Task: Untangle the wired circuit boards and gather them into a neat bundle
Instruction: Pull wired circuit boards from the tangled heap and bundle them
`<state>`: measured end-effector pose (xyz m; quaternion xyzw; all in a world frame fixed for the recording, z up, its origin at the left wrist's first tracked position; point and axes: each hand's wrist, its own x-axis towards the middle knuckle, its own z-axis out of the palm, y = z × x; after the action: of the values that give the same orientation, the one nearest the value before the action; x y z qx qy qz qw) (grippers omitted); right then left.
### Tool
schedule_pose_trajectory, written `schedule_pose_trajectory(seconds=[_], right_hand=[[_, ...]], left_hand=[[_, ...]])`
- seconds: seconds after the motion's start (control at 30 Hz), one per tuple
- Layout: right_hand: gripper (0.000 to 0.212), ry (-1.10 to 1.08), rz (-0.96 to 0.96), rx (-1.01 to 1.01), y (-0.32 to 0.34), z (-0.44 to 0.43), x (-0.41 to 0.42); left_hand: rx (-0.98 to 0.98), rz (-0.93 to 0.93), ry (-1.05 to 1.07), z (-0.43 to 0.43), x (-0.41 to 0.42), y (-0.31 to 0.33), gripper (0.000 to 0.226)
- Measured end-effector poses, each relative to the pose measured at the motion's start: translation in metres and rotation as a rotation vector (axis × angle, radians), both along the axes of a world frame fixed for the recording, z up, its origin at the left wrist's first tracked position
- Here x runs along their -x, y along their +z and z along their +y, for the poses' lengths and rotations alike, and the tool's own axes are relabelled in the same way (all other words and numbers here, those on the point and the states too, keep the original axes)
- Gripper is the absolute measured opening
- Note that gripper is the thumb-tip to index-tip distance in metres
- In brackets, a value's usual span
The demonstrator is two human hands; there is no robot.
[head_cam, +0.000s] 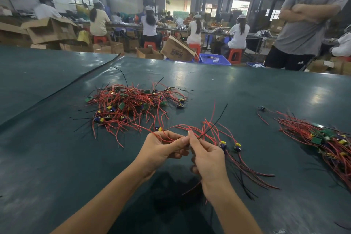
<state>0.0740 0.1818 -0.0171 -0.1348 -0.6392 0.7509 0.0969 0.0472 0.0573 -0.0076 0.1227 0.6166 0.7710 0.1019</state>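
Observation:
A tangled heap of small circuit boards with red and black wires (133, 104) lies on the dark green table (57, 157), ahead and to the left. A straighter gathered bundle of wired boards (326, 138) lies at the right. Between them, my left hand (161, 150) pinches a few red wires (182, 129) that trail back toward the heap. My right hand (207, 157) grips a small bunch of wired boards (228, 146), whose red and black leads hang down to the table at its right. Both hands meet above the table.
A lone board with wires (263, 108) lies just left of the right bundle. A person in a grey shirt (307, 24) stands at the table's far right edge. Behind are seated workers, cardboard boxes and a blue crate (214, 59). A seam ridge (66, 85) crosses the table's left.

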Motion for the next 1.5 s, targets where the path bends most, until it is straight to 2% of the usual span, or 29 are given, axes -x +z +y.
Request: schedule_pose_trajectory(seconds=[0.13,0.3,0.37,0.5,0.6,0.7,0.8,0.9,0.97,1.03,1.2,1.37,1.43,1.5], right_hand=[[0.026,-0.048,-0.031,0.054,0.003,0.003,0.002],[0.020,-0.225,-0.011,0.359,0.019,0.040,0.008],[0.019,-0.248,0.023,0.406,0.020,0.048,0.008],[0.026,-0.196,0.146,0.346,0.022,0.042,0.004],[0.026,0.000,0.242,0.310,0.027,0.034,-0.003],[0.055,0.143,0.291,0.317,0.027,0.030,-0.006],[0.070,0.135,0.202,0.262,0.024,0.026,-0.005],[0.071,0.094,0.071,0.009,0.018,0.015,-0.004],[0.067,0.109,0.061,-0.059,0.014,0.007,-0.005],[0.050,0.132,0.043,-0.028,0.012,0.002,-0.007],[0.017,0.114,-0.014,0.187,0.010,-0.001,-0.007],[0.020,-0.032,0.037,0.316,0.013,-0.002,-0.007],[0.026,-0.085,0.081,0.302,0.012,-0.002,-0.007],[0.028,-0.116,0.102,0.272,0.013,-0.003,-0.009]], left_hand=[[0.035,0.008,-0.022,0.000,0.000,0.001,0.019],[0.024,0.001,-0.009,-0.009,0.005,0.004,0.025],[0.009,-0.008,-0.016,-0.009,0.007,0.004,0.027],[-0.162,-0.124,0.083,-0.007,0.012,0.001,0.027],[-0.311,-0.215,0.138,-0.009,0.017,-0.001,0.029],[-0.380,-0.303,0.153,-0.011,0.021,-0.002,0.030],[-0.404,-0.414,0.037,-0.013,0.020,0.000,0.033],[-0.379,-0.460,-0.116,-0.009,0.016,0.004,0.042],[-0.279,-0.441,-0.146,-0.005,0.013,0.004,0.049],[-0.180,-0.417,-0.180,-0.004,0.011,0.004,0.042],[-0.220,-0.450,-0.281,-0.009,0.013,-0.002,0.020],[-0.303,-0.502,-0.113,-0.001,0.018,-0.007,0.023],[-0.205,-0.375,-0.082,0.002,0.016,-0.016,0.025],[-0.075,-0.199,-0.160,0.005,0.008,-0.024,0.022]])
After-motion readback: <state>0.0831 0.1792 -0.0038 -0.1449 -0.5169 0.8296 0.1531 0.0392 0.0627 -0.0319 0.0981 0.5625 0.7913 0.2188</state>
